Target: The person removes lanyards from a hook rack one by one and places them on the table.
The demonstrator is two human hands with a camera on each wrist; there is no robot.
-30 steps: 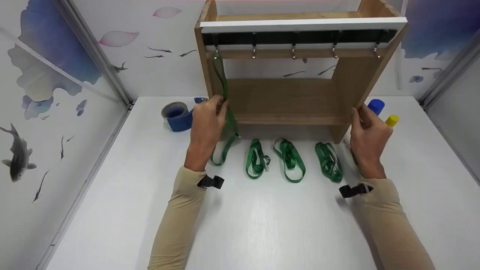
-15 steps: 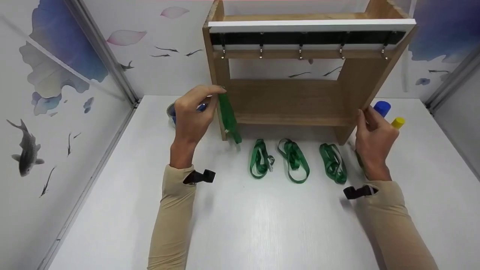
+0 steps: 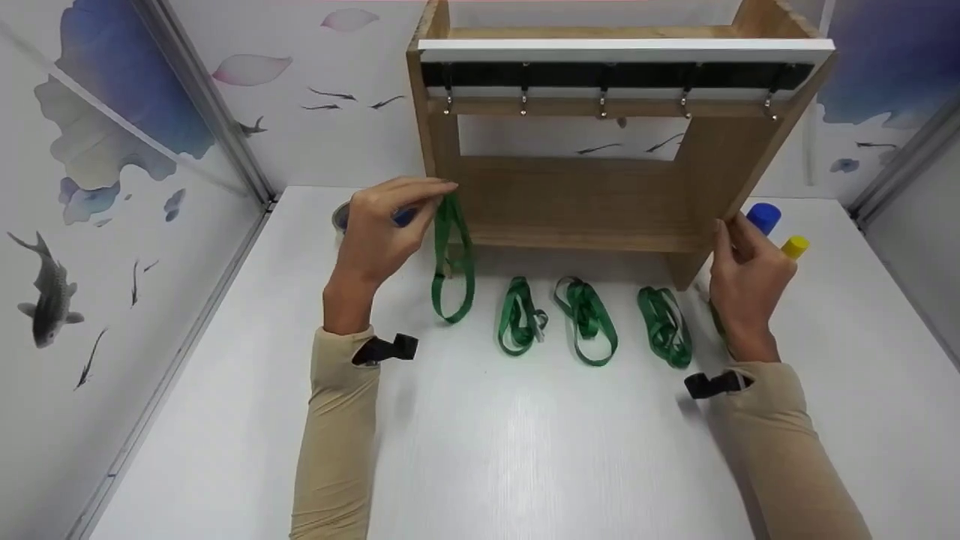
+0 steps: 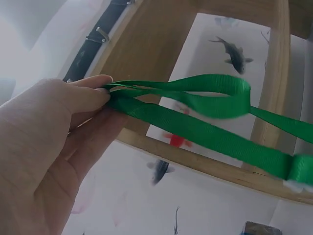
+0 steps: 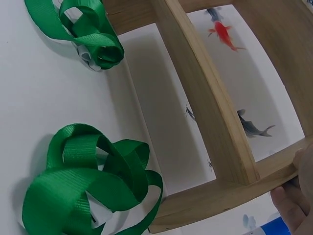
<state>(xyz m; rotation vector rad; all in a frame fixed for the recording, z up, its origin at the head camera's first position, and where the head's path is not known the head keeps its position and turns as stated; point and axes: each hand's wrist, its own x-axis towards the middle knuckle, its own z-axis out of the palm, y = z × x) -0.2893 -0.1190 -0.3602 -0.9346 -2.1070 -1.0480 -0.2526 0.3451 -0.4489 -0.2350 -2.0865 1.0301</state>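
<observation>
My left hand [image 3: 386, 225] pinches a green lanyard [image 3: 454, 296] between thumb and fingers, in front of the left side of a wooden rack [image 3: 577, 244]. In the left wrist view the lanyard [image 4: 210, 134] hangs from the fingertips in folded loops. My right hand [image 3: 750, 281] grips the front edge of the rack's right side panel. Several metal hooks line the rack's black strip [image 3: 562, 76], with nothing hanging on them. On the table before the rack lie three bundled green lanyards: a left one [image 3: 508, 322], a middle one [image 3: 600, 330] and a right one [image 3: 660, 330].
A roll of blue tape [image 3: 341, 217] sits behind my left hand, mostly hidden. By the right panel, behind my right hand, are a blue cylinder [image 3: 765, 215] and a yellow-capped one [image 3: 795, 246]. Printed wall panels stand behind and to the left.
The lanyard has come off the leftmost hook and is now gathered in my left hand, which has shifted slightly left. My right hand stays on the rack's side.
</observation>
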